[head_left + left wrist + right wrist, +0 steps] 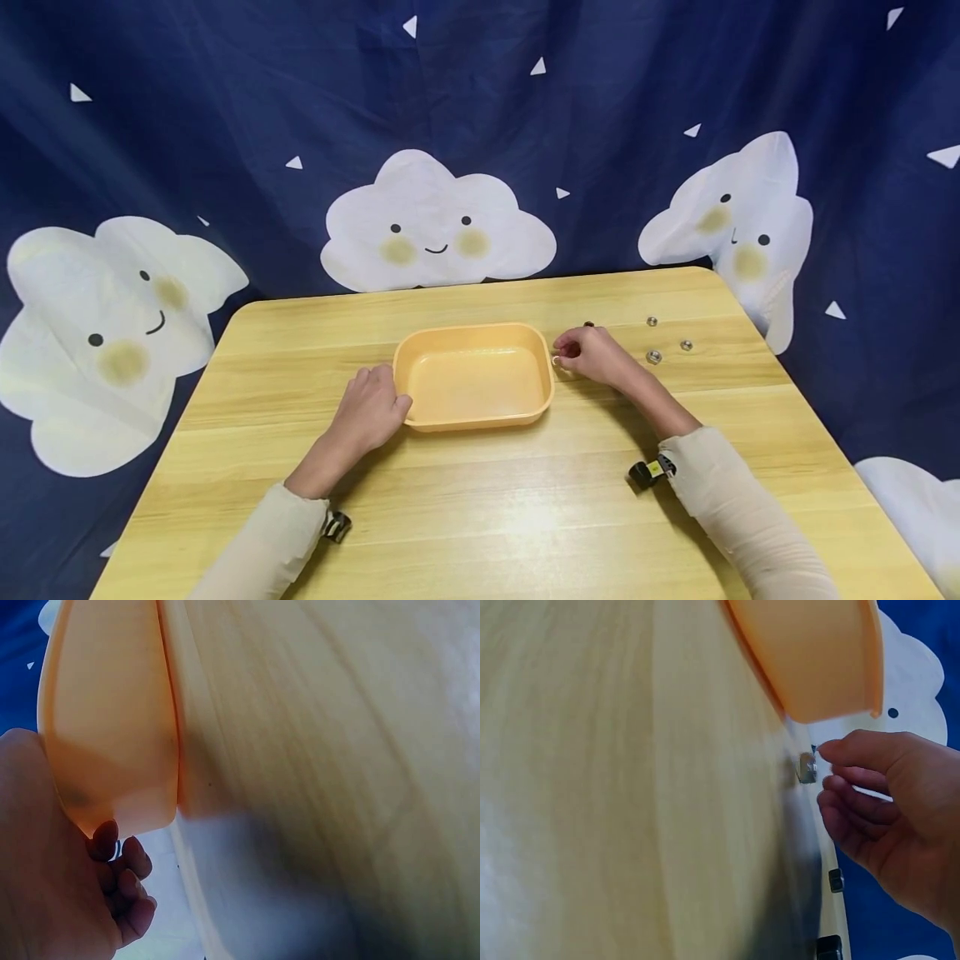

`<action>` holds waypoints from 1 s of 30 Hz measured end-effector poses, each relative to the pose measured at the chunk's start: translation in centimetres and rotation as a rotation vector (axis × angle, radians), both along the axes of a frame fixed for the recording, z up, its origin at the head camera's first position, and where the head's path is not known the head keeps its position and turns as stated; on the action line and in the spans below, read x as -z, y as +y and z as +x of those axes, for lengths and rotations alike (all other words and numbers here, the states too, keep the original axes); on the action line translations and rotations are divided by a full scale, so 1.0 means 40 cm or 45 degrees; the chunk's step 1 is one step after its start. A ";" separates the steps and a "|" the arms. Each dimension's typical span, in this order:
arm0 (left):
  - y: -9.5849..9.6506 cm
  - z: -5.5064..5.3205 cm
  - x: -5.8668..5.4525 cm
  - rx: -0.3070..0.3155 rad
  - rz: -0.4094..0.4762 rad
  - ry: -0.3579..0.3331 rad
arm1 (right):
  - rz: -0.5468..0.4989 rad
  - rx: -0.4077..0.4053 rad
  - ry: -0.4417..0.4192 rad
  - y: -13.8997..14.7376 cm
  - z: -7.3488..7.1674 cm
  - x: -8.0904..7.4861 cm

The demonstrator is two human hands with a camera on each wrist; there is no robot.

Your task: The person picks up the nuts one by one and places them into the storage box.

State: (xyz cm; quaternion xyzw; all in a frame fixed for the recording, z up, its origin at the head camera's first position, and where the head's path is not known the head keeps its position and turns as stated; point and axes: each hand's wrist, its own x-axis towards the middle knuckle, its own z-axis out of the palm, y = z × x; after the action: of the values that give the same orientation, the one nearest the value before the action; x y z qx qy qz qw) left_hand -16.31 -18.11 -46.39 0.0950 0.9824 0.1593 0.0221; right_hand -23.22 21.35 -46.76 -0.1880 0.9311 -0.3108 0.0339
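A light orange plastic tray (472, 423), rectangular with rounded corners, lies on the wooden table (480, 517). My left hand (372, 408) grips its left end, the thumb over the rim and the other fingers around the outside. In the left wrist view the curled fingers (135, 855) show at the tray's end (112, 750). At the tray's right end, my right hand (592, 354) has thumb and fingers bent together, pinching a small metal nut (806, 768) at the tips. The nut is just outside the tray's right wall (817, 667). Inside, the tray's floor is bare.
Right of my right hand lie a larger metal nut (654, 357) and two smaller nuts, one farther back (652, 321) and one farther right (686, 344). A dark small piece (588, 324) peeks out behind the right hand. A blue cloud-patterned curtain (480, 100) hangs behind the table.
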 end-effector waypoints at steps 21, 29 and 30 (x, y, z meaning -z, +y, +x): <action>0.002 0.000 -0.002 -0.014 0.000 -0.010 | 0.148 -0.075 -0.074 0.002 -0.004 -0.004; 0.000 -0.002 0.000 -0.015 0.005 -0.003 | 0.136 -0.108 -0.023 0.011 -0.009 -0.003; 0.000 -0.002 0.000 -0.016 0.006 -0.004 | 0.129 -0.110 -0.020 0.012 -0.009 -0.001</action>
State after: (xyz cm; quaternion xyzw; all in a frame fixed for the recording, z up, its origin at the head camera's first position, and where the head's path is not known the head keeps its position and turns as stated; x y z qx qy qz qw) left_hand -16.37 -18.10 -46.40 0.0886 0.9826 0.1617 0.0226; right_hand -23.57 21.84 -46.72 -0.2238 0.9363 -0.2631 0.0641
